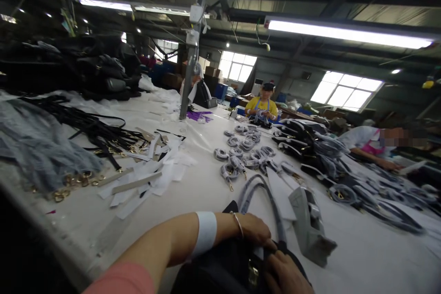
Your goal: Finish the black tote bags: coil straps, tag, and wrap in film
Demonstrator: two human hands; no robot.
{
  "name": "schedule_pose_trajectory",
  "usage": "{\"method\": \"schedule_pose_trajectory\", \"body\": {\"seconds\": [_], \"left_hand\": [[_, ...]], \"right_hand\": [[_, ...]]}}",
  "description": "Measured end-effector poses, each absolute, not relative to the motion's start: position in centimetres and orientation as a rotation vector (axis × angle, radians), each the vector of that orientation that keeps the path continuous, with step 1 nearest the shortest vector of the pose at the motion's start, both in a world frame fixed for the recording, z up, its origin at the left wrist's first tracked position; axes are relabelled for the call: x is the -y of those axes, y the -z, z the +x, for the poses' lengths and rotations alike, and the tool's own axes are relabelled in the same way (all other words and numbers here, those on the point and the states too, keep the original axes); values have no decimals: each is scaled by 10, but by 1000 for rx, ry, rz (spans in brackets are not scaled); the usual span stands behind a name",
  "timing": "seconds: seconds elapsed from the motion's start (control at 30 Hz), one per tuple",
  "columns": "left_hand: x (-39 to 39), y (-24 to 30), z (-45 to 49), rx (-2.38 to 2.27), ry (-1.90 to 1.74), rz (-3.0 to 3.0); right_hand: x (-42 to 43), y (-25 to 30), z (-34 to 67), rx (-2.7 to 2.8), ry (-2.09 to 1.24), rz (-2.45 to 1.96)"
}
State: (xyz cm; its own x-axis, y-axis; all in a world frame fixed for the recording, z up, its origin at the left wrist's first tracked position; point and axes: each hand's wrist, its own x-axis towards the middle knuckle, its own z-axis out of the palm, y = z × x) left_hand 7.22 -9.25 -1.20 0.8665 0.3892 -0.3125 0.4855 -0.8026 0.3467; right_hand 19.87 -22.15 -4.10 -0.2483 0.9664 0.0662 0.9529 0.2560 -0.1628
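My left hand [254, 228] and right hand [286, 272] touch the bag [213, 270]; I can't tell whether fingers pinch anything. A sideways tug could bump the dispenser [303, 229].

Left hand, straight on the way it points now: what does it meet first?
Probably the base of the wrapped handle on the black bag, just past the left hand's fingertips; the tape dispenser stands beyond. Depth is unclear, and the right hand is close too.
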Motion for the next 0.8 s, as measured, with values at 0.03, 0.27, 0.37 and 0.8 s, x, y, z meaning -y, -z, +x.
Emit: {"method": "schedule_pose_trajectory", "body": {"seconds": [0.03,0.27,0.37,0.8], "left_hand": [[93,12,69,-684,331,2610],[93,7,48,-765,280,2513],[83,5,38,-671,282,2376],[82,-16,42,-692,576,2447]], "right_hand": [[223,40,195,2356,-147,-1839],[232,35,179,2236,-185,-1936],[231,35,181,2215,-260,-1925],[228,43,211,2152,-406,-1844]]}}
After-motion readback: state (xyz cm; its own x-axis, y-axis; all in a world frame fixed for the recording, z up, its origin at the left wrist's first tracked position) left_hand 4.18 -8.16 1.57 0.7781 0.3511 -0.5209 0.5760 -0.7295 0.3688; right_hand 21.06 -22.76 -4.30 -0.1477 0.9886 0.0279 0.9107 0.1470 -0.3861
